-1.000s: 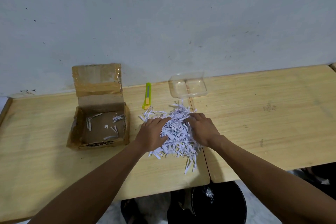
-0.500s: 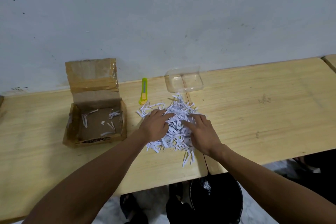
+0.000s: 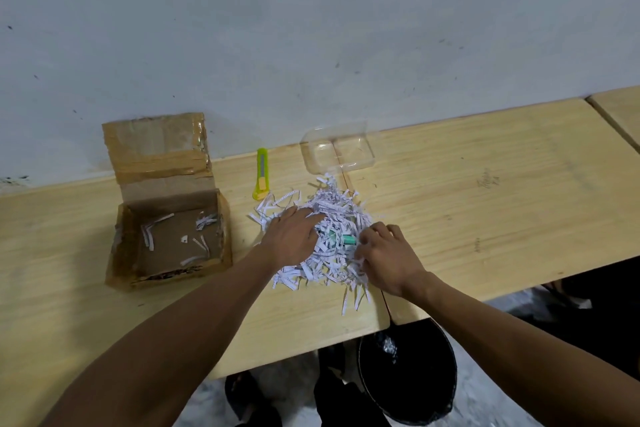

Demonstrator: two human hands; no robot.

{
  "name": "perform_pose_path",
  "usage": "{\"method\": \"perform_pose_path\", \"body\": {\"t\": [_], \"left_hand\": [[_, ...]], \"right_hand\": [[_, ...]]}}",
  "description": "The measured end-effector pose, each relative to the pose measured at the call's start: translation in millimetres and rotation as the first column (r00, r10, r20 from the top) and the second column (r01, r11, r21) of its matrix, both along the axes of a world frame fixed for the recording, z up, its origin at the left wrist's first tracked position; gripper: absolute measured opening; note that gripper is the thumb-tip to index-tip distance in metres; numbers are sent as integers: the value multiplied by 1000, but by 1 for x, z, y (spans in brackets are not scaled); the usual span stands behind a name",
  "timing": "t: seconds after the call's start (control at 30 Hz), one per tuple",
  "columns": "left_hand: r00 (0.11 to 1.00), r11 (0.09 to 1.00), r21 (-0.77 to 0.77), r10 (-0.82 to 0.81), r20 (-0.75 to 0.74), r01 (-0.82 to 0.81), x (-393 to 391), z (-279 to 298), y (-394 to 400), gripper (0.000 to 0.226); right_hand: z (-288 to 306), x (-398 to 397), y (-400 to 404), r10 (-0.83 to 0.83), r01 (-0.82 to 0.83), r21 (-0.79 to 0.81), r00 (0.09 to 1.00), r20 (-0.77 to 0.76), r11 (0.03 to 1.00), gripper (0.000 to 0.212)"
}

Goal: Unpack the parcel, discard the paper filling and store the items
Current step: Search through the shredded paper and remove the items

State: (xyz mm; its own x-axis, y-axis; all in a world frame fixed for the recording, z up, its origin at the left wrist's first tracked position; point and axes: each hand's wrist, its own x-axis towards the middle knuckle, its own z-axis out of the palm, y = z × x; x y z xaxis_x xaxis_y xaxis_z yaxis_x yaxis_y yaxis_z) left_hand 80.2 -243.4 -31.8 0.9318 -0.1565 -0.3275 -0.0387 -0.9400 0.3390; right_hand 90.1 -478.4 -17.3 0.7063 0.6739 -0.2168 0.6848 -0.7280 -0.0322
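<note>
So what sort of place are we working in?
Probably a plain workroom or classroom: bare wooden tables pushed end to end against a scuffed painted wall, with a black bin on the floor below.

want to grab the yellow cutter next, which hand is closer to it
Left. The left hand lies on the shredded paper just below the yellow cutter; the right hand is farther off, at the pile's right edge.
</note>
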Motion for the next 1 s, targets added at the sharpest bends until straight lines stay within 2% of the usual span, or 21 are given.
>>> {"method": "perform_pose_path", "body": {"t": [0.07, 0.13, 0.43, 0.57, 0.63, 0.7, 0.9, 1.0], "left_hand": [[1000, 1000, -26, 15, 3, -15, 1, 1, -1, 49], [999, 998, -59, 36, 9, -35, 0, 1, -1, 49], [998, 996, -64, 60, -30, -62, -2, -6, 8, 50], [997, 996, -65, 64, -40, -66, 0, -4, 7, 49], [997, 994, -79, 66, -47, -70, 0, -3, 6, 50], [996, 992, -103, 75, -46, -79, -2, -3, 5, 50], [997, 970, -235, 72, 14, -67, -11, -2, 4, 54], [998, 955, -291, 60, 22, -51, -13, 2, 5, 54]], "right_hand": [[5, 5, 3, -81, 81, 0, 996, 40, 997, 22], [9, 7, 12, -113, 108, 66, 991, 77, 992, 26], [-2, -7, 32, 192, -152, 269, 973, -128, 951, 46], [-5, -8, 24, 249, -186, 334, 955, -158, 924, 37], [-5, -3, 21, 181, -116, 346, 970, -162, 931, 36], [-4, 4, 21, 97, -38, 316, 980, -173, 948, 48], [1, 25, 37, -100, 121, 90, 973, -210, 989, 64], [2, 30, 40, -248, 272, 188, 959, -140, 944, 54]]}}
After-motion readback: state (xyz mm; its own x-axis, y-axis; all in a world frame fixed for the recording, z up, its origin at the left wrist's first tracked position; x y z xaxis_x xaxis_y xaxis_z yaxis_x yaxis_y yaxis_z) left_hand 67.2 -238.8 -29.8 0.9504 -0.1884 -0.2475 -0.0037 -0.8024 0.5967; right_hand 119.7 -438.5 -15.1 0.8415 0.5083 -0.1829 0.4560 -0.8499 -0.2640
